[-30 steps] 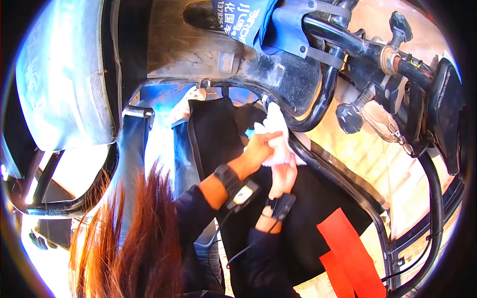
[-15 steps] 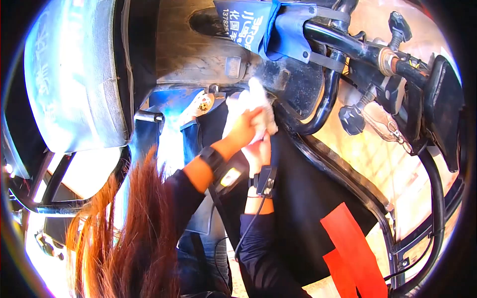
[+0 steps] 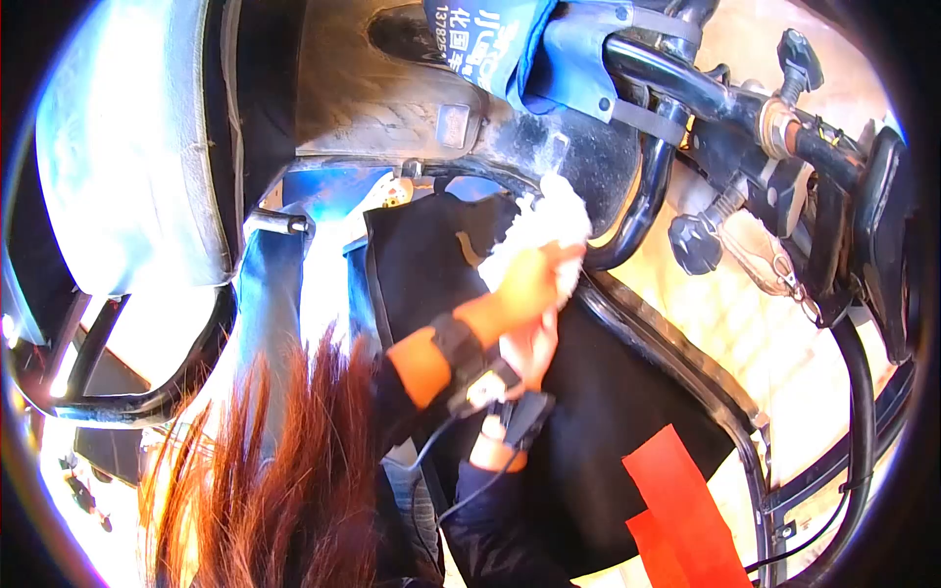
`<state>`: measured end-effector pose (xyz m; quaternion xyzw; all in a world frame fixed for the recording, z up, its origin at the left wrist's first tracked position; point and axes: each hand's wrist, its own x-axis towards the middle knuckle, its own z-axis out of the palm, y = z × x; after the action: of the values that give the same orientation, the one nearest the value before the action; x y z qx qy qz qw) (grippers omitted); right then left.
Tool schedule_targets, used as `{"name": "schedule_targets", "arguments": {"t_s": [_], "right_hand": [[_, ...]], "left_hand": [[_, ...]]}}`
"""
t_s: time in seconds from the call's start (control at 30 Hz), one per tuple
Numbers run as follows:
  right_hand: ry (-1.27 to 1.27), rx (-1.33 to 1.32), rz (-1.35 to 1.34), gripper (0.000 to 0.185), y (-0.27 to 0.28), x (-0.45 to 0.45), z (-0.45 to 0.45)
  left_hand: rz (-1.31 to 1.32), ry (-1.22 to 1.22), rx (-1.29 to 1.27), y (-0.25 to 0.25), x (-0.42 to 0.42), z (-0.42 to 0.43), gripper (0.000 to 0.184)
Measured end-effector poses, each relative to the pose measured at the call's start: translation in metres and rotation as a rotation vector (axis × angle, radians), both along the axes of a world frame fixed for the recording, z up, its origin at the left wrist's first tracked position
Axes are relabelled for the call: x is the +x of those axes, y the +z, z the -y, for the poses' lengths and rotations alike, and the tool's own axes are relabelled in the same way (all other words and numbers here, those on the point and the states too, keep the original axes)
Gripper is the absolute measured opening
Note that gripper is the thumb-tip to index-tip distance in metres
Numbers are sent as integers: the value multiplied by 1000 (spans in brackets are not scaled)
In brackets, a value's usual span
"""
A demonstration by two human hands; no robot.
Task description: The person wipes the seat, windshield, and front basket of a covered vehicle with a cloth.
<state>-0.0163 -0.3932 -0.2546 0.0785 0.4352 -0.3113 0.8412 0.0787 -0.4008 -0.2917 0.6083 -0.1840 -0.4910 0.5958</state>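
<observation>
Hands [image 3: 532,282] meet at bunched white cloth [image 3: 557,218] near curved black tube [image 3: 654,196].

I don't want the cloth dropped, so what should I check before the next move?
1. White cloth held: ok, bunched in the left hand.
2. Right hand gripping it too: cannot tell, fingers mostly hidden.
3. Cloth off the black sheet below: cannot tell.
4. Red strips clear of both hands: ok.
5. Wristbands on: ok, one on each wrist.
</observation>
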Motion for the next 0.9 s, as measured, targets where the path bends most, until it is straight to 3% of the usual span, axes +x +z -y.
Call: {"name": "schedule_targets", "arguments": {"t_s": [0.17,0.23,0.3,0.37,0.4,0.43,0.5,0.53,0.63,0.73,0.83,0.9], "right_hand": [[122,-151,-200,41,33,25,-13],[188,-116,-257,42,17,24,-8],[205,8,-287,43,-13,17,0],[212,109,-304,44,-40,15,11],[219,127,-304,45,-48,15,15],[229,133,-303,46,-56,15,20],[254,119,-342,47,-65,12,28],[267,105,-367,48,-61,10,28],[215,-32,-323,50,-18,14,19],[132,-201,-349,55,32,28,3],[342,-373,-485,43,39,38,3],[343,-312,-352,41,3,23,10]], "left_hand": [[138,-72,-46,24,2,-9,51],[55,-143,111,-9,-6,-1,46],[-219,-138,271,-50,-7,8,46],[-110,-180,183,-128,-42,2,48],[-248,-247,306,-93,-6,13,45],[-246,-237,304,-88,-4,17,45],[107,56,89,-76,-12,19,27],[18,70,24,-57,-4,19,26],[48,100,-111,-2,14,8,36],[-89,-2,-145,41,38,-4,44],[-62,102,-93,42,20,1,46],[-45,64,-14,7,8,7,40]]}}
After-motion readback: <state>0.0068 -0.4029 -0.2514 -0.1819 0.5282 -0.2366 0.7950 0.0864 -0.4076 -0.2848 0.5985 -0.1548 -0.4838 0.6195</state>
